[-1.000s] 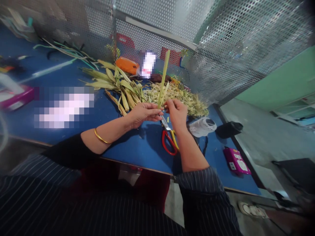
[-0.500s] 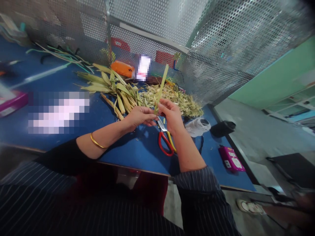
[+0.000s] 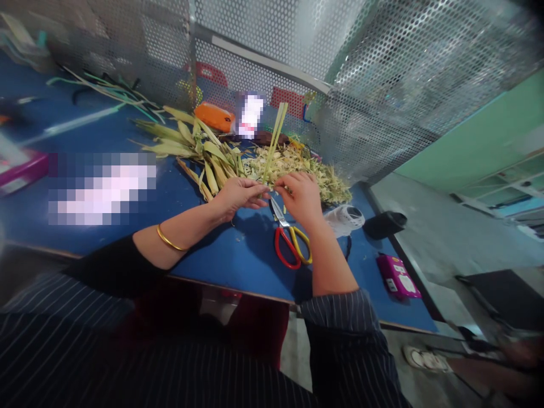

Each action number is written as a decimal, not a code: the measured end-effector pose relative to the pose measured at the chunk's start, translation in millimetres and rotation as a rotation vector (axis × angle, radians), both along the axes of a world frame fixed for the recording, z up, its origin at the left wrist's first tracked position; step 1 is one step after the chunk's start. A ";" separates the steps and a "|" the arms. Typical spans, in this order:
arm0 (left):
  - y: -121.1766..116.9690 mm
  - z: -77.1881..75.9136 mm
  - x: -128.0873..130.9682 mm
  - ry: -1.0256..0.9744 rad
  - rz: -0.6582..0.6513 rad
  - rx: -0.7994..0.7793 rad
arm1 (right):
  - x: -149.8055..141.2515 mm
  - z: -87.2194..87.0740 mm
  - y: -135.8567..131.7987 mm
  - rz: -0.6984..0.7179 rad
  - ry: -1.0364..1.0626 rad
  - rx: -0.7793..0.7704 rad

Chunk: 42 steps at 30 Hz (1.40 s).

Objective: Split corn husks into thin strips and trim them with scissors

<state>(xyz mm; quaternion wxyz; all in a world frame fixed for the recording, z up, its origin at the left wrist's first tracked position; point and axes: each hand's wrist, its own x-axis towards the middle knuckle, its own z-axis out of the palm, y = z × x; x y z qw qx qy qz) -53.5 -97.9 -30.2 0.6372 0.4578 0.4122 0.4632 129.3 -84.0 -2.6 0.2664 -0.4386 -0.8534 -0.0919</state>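
Observation:
My left hand (image 3: 240,197) is closed in a pinch on the lower end of a narrow green corn husk strip (image 3: 275,141), which stands up from the fingertips and shows a split along its length. Close by on the right, my right hand (image 3: 301,195) has its thumb and fingers pinched together; what they hold, if anything, is too small to make out. Beneath the hands, scissors (image 3: 287,233) with one red and one yellow handle lie on the blue table. Behind my left hand is a bunch of corn husks (image 3: 208,156), and behind my right a heap of husk shreds (image 3: 317,174).
A white spool (image 3: 345,220), a black roll (image 3: 386,224) and a purple packet (image 3: 398,276) are at the right of the table (image 3: 238,260). An orange packet (image 3: 213,117) lies at the back, before a perforated metal screen (image 3: 272,62). Another person's shoe (image 3: 425,358) shows at lower right.
The husk strip, a single band before, now shows two narrow lengths. My right hand has let go of the strip's side and shifted slightly right, and more of the scissors shows.

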 end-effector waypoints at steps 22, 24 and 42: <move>-7.6 3.2 7.4 -0.020 0.029 0.051 | -21.9 -9.0 -5.4 0.059 1.011 -0.405; -9.7 3.5 8.4 0.021 -0.002 0.075 | -24.7 -11.2 -4.1 0.069 1.066 -0.457; -8.1 4.2 6.8 -0.051 -0.005 0.014 | -31.3 -14.3 -11.2 0.048 1.126 -0.391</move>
